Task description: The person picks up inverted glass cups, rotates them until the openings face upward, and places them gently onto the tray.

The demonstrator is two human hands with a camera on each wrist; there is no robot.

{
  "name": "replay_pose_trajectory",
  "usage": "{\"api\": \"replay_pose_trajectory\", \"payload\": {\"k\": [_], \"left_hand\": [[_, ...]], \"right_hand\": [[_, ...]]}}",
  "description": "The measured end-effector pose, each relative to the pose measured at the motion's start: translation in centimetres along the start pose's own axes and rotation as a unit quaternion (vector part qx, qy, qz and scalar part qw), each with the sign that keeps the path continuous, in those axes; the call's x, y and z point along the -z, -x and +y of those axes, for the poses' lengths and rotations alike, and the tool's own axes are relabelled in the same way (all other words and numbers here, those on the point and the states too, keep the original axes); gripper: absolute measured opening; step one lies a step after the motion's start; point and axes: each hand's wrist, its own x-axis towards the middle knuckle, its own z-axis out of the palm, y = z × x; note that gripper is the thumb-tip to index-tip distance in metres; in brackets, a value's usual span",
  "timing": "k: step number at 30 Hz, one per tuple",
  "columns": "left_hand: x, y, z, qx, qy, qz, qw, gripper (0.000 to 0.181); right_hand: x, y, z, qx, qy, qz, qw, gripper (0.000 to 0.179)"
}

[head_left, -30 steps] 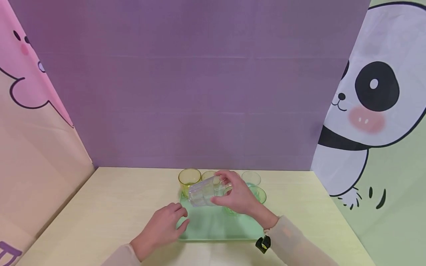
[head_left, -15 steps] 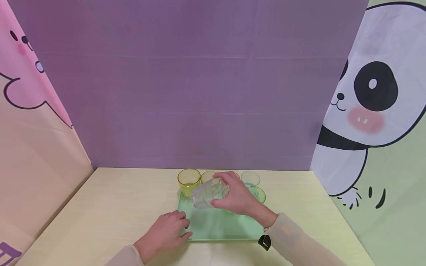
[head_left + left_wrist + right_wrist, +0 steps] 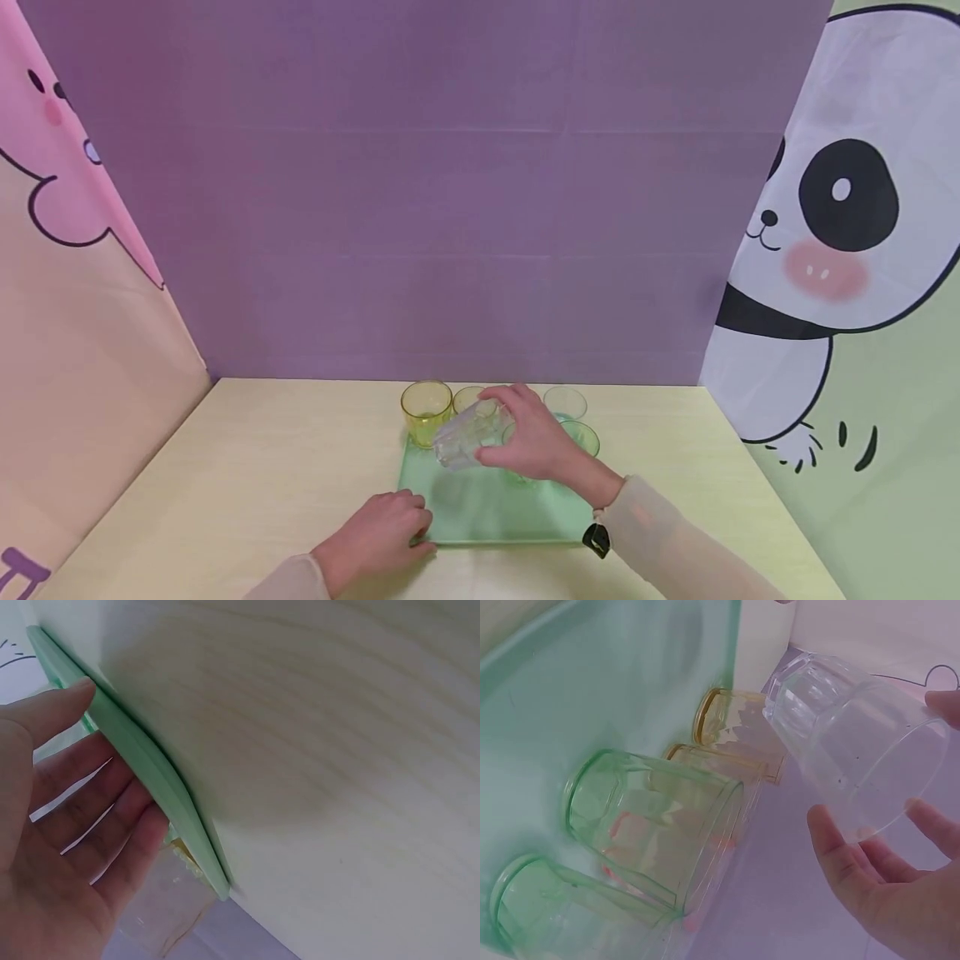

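My right hand (image 3: pixel 528 437) grips a clear plastic tumbler (image 3: pixel 465 437) near its mouth, thumb on one side and fingers on the other. The tumbler hangs tilted above the green tray (image 3: pixel 487 517), its base pointing down and left. My left hand (image 3: pixel 378 533) holds the tray's near left corner. In the left wrist view, its thumb lies at the tray's rim (image 3: pixel 161 776) and its fingertips are hidden behind it. Near the far left corner stands a yellow cup (image 3: pixel 424 427), with a green cup (image 3: pixel 585 440) to the right of my right hand.
An amber cup (image 3: pixel 467 396) and a pale clear cup (image 3: pixel 565 400) stand toward the back of the tray. Behind a green cup (image 3: pixel 592 795), a pink one (image 3: pixel 619 874) partly shows. The wooden table (image 3: pixel 292 442) meets a purple backdrop (image 3: pixel 450 208), with cartoon-printed panels at both sides.
My left hand has moved down and right to the tray's near left corner. The clear tumbler in my right hand has shifted slightly right and become more steeply tilted.
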Motion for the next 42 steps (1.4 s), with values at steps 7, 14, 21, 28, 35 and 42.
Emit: {"api": "replay_pose_trajectory", "payload": {"k": [7, 14, 21, 28, 35, 42], "left_hand": [[-0.3, -0.1, 0.1, 0.002, 0.002, -0.002, 1.0, 0.031], [-0.2, 0.0, 0.3, 0.006, 0.004, 0.005, 1.0, 0.032], [-0.1, 0.1, 0.6, 0.014, 0.021, 0.01, 0.9996, 0.034], [-0.1, 0.0, 0.6, 0.017, 0.034, 0.01, 0.9992, 0.035], [-0.1, -0.2, 0.5, 0.01, 0.029, 0.009, 0.9995, 0.038], [-0.1, -0.1, 0.5, 0.012, 0.029, 0.013, 0.9994, 0.039]], "right_hand": [[0.2, -0.3, 0.0, -0.011, 0.019, -0.003, 0.9998, 0.063], [0.2, -0.4, 0.0, -0.009, 0.034, 0.002, 0.9994, 0.063], [0.3, -0.7, -0.1, -0.015, 0.041, -0.005, 0.999, 0.065], [0.3, -1.0, -0.5, -0.021, 0.054, -0.021, 0.9981, 0.069], [0.4, -1.5, -0.8, -0.01, 0.072, -0.018, 0.9972, 0.07], [0.3, -2.1, -1.1, -0.015, 0.087, -0.026, 0.9958, 0.068]]}}
